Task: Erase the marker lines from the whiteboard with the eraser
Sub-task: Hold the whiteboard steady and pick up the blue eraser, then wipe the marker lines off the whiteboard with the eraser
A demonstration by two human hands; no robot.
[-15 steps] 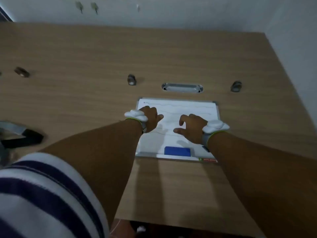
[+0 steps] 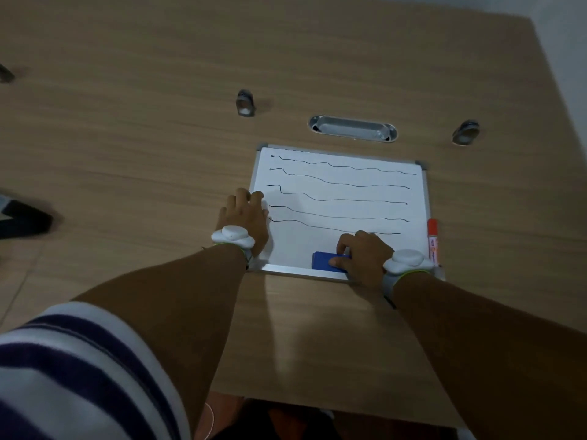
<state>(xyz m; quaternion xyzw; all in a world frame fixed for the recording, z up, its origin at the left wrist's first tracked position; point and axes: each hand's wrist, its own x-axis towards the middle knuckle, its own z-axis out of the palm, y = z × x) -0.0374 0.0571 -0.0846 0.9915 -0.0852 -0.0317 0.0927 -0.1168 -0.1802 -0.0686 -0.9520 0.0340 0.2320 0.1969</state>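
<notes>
1. Wood-grain laminate tabletop [image 2: 158, 160] fills the view, with a pale wall at the far right corner and an oval metal cable port [image 2: 352, 128] set into it just beyond the board.
2. Lying flat on the tabletop, the small aluminium-framed white whiteboard [image 2: 343, 192] carries five wavy black marker lines [image 2: 336, 200] running left to right; none looks wiped yet.
3. A red-capped marker pen [image 2: 432, 239] lies just beside the board's right edge.
4. The blue rectangular felt eraser [image 2: 327, 261] sits at the near edge of the board, right of its middle.
5. The right hand [image 2: 362, 250] is curled over the eraser's right end, thumb against its near side and fingers over the top. It appears to be closing on it, though a firm grip cannot be confirmed.
6. The left hand [image 2: 246, 217] lies flat and spread, holding nothing, across the board's left frame, fingertips touching the white surface.
7. To do this step well, I judge the eraser should be gripped squarely, felt face down, before being lifted to the farthest line.
8. Long left-to-right strokes with even pressure should follow, the left hand pinning the frame so the board does not slide.
</notes>
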